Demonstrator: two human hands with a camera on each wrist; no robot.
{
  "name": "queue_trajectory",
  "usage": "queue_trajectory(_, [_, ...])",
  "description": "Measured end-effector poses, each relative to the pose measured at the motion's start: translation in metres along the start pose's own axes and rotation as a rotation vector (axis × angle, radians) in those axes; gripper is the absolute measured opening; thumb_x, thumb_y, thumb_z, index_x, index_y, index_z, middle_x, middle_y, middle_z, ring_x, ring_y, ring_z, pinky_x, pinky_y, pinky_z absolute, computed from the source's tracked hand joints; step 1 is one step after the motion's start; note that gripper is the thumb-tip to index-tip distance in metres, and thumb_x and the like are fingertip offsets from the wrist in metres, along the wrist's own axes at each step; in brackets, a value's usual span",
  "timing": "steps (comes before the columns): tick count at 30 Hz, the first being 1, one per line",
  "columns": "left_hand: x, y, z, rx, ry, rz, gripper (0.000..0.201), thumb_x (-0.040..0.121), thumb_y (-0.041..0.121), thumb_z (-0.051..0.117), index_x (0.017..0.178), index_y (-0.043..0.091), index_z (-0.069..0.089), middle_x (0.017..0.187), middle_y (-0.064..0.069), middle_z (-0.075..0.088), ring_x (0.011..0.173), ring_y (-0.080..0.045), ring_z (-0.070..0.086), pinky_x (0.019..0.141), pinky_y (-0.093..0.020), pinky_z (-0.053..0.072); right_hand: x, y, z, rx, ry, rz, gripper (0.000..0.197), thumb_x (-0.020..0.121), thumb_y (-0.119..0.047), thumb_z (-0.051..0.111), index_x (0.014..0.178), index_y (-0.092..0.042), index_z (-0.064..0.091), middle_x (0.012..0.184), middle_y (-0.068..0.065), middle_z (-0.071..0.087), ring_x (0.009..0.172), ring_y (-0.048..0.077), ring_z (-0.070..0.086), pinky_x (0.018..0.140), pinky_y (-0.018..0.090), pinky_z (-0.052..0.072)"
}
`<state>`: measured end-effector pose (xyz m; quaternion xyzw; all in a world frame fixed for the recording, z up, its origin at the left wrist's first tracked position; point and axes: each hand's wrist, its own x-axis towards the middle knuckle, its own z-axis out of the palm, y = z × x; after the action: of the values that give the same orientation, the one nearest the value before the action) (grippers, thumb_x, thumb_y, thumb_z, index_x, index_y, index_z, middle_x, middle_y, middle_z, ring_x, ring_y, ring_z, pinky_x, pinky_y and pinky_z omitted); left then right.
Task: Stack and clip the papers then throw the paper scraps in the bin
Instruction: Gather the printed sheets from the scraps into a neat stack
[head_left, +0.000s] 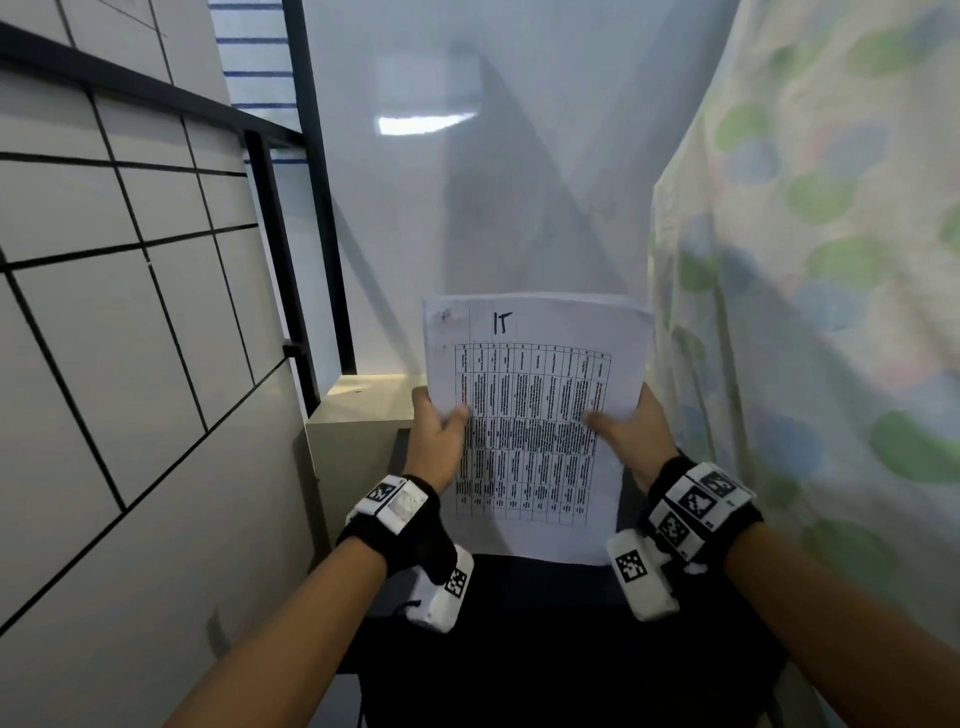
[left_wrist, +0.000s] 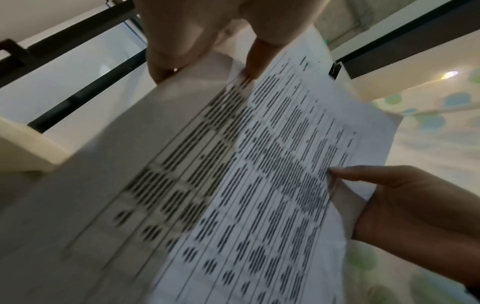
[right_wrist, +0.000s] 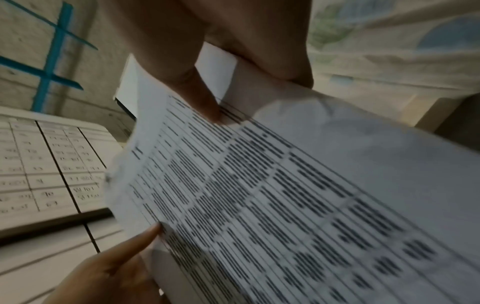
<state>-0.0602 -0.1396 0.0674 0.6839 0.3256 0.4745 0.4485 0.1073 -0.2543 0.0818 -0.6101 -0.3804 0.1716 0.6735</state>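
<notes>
A stack of white papers with a printed table and a handwritten "IT" at its top stands upright in front of me, its lower edge down on a black surface. My left hand grips its left edge, thumb on the front sheet. On the opposite edge my right hand holds the stack the same way. The left wrist view shows the papers pinched by the left hand, with the right hand across. In the right wrist view the right hand pinches the papers. No clip, scraps or bin in view.
A white tiled wall with a black frame runs along the left. A cream ledge sits left of the papers. A floral curtain hangs close on the right. A pale wall is behind.
</notes>
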Motion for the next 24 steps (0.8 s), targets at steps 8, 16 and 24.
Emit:
queue_trajectory(8, [0.006, -0.008, -0.003, -0.030, -0.028, -0.002, 0.016, 0.096, 0.009, 0.043, 0.109, 0.016, 0.036, 0.091, 0.013, 0.051, 0.085, -0.005, 0.053, 0.081, -0.024, 0.041, -0.001, 0.001, -0.001, -0.001, -0.010, 0.044, 0.051, 0.082, 0.007, 0.064, 0.129, 0.002, 0.046, 0.126, 0.014, 0.056, 0.110, 0.017, 0.052, 0.094, 0.025, 0.037])
queue_trajectory(16, [0.001, -0.021, -0.012, 0.006, -0.097, -0.028, 0.025, 0.095, 0.017, 0.049, 0.118, 0.017, 0.038, 0.102, 0.008, 0.055, 0.103, -0.017, 0.053, 0.086, -0.028, 0.048, -0.002, 0.010, -0.004, -0.031, -0.088, 0.117, 0.047, 0.081, 0.007, 0.065, 0.125, 0.006, 0.050, 0.126, 0.019, 0.059, 0.112, 0.028, 0.059, 0.093, 0.029, 0.043])
queue_trajectory(24, [0.021, 0.008, -0.013, 0.019, -0.008, 0.114, 0.038, 0.088, 0.008, 0.059, 0.124, 0.003, 0.045, 0.110, -0.002, 0.058, 0.099, -0.017, 0.058, 0.078, -0.015, 0.050, -0.003, 0.011, -0.005, -0.008, -0.096, 0.094, 0.046, 0.081, 0.007, 0.063, 0.125, 0.003, 0.050, 0.123, 0.016, 0.060, 0.106, 0.021, 0.058, 0.093, 0.032, 0.045])
